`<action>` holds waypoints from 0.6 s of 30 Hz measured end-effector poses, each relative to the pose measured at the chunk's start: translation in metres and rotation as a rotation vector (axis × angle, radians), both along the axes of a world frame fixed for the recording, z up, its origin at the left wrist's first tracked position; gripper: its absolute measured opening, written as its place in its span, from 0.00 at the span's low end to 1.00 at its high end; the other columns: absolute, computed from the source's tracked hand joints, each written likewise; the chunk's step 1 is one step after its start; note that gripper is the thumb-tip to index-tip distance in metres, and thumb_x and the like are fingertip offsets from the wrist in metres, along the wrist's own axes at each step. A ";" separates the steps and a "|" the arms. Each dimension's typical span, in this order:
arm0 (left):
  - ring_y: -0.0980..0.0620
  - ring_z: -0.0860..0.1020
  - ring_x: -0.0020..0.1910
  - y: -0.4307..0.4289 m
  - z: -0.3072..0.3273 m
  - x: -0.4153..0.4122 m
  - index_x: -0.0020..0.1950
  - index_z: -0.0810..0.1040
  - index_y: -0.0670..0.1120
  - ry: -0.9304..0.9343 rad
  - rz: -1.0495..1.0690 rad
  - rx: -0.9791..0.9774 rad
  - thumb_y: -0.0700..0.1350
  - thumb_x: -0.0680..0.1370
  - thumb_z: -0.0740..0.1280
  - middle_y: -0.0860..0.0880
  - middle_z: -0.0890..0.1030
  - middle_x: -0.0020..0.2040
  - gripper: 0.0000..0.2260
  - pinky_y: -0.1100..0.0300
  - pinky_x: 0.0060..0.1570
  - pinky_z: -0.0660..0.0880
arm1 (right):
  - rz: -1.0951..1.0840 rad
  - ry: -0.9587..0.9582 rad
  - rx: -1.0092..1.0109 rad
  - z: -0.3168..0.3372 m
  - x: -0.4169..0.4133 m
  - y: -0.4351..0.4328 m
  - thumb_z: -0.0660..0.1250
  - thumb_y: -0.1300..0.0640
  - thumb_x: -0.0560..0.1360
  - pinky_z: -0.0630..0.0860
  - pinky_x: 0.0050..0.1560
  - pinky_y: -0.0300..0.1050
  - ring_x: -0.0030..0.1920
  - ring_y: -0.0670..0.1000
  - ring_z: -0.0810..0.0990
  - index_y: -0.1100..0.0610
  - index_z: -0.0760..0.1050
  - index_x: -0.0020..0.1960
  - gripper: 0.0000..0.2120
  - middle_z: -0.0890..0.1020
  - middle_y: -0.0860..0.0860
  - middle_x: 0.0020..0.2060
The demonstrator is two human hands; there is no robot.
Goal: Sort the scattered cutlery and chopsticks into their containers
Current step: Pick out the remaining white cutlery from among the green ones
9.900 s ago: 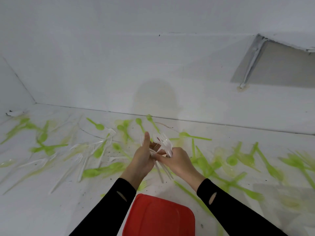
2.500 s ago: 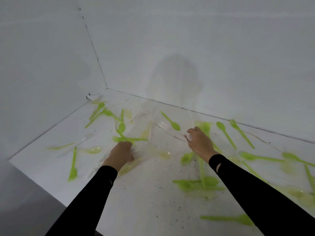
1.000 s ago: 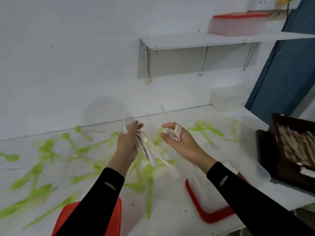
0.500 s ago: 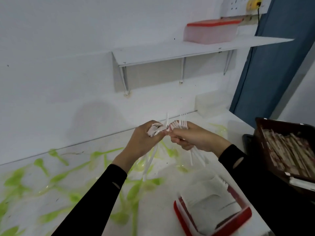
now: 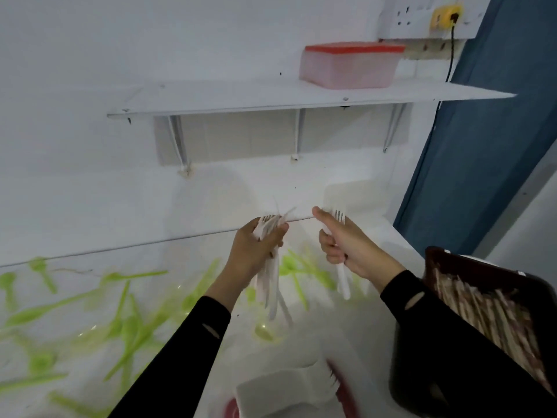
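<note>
Forks were split between the two hands, held up over the table [image 5: 319,336] and a clear gap apart. The left hand [image 5: 256,251] had its fingers curled round a fork bundle [image 5: 269,292], white plastic, tines sticking up past the thumb and handles hanging down below the palm. The right hand [image 5: 349,245] was fisted round a smaller fork bunch [image 5: 343,282], same way up; couldn't tell how many were in there.

Green spoons [image 5: 132,324] lay scattered all over the white table, mostly to the left and under the hands. At the bottom edge sat a red-rimmed container [image 5: 283,390], too blurry to make out much. On the right was a dark tray [image 5: 434,384] full of chopsticks [image 5: 488,315]. Up on the wall, a white shelf [image 5: 271,98] carried a red-lidded box [image 5: 349,67], with a wall socket [image 5: 422,16] above it and a blue panel [image 5: 482,152] off to the right.
</note>
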State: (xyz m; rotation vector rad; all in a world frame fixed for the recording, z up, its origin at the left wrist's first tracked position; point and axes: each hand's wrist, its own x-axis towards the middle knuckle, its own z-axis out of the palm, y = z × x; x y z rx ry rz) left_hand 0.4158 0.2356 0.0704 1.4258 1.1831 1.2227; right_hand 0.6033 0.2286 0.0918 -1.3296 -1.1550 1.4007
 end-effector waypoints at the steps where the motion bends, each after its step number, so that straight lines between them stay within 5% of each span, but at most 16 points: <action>1: 0.57 0.75 0.30 0.000 -0.003 0.010 0.41 0.78 0.45 -0.055 0.006 -0.032 0.49 0.76 0.73 0.49 0.79 0.33 0.10 0.69 0.30 0.70 | -0.015 0.039 -0.042 -0.008 0.007 0.005 0.63 0.51 0.79 0.51 0.27 0.40 0.26 0.48 0.54 0.53 0.65 0.48 0.08 0.62 0.49 0.30; 4: 0.54 0.74 0.29 0.004 -0.014 0.032 0.39 0.78 0.44 -0.163 0.038 -0.133 0.48 0.75 0.74 0.49 0.78 0.33 0.10 0.65 0.30 0.70 | -0.017 0.169 -0.112 -0.028 0.017 0.014 0.58 0.62 0.76 0.61 0.26 0.40 0.26 0.49 0.63 0.56 0.62 0.51 0.06 0.71 0.52 0.36; 8: 0.52 0.75 0.29 0.014 -0.022 0.049 0.49 0.81 0.40 -0.372 0.033 -0.287 0.46 0.74 0.74 0.45 0.80 0.37 0.10 0.61 0.31 0.72 | 0.002 0.307 -0.037 -0.038 0.021 0.019 0.63 0.64 0.80 0.79 0.35 0.43 0.35 0.51 0.79 0.62 0.74 0.55 0.04 0.80 0.56 0.44; 13: 0.51 0.81 0.32 0.018 -0.034 0.060 0.55 0.81 0.35 -0.466 -0.063 -0.363 0.42 0.77 0.70 0.40 0.82 0.42 0.12 0.63 0.29 0.75 | 0.107 0.466 -0.072 -0.053 0.024 0.029 0.62 0.59 0.81 0.73 0.32 0.38 0.33 0.47 0.77 0.61 0.79 0.54 0.09 0.83 0.53 0.41; 18: 0.52 0.80 0.30 0.021 -0.049 0.060 0.52 0.80 0.35 -0.435 -0.075 -0.405 0.42 0.76 0.70 0.44 0.81 0.37 0.10 0.63 0.29 0.75 | 0.047 0.355 -0.064 -0.068 0.023 0.031 0.67 0.59 0.79 0.74 0.32 0.39 0.36 0.51 0.81 0.62 0.76 0.61 0.12 0.84 0.56 0.43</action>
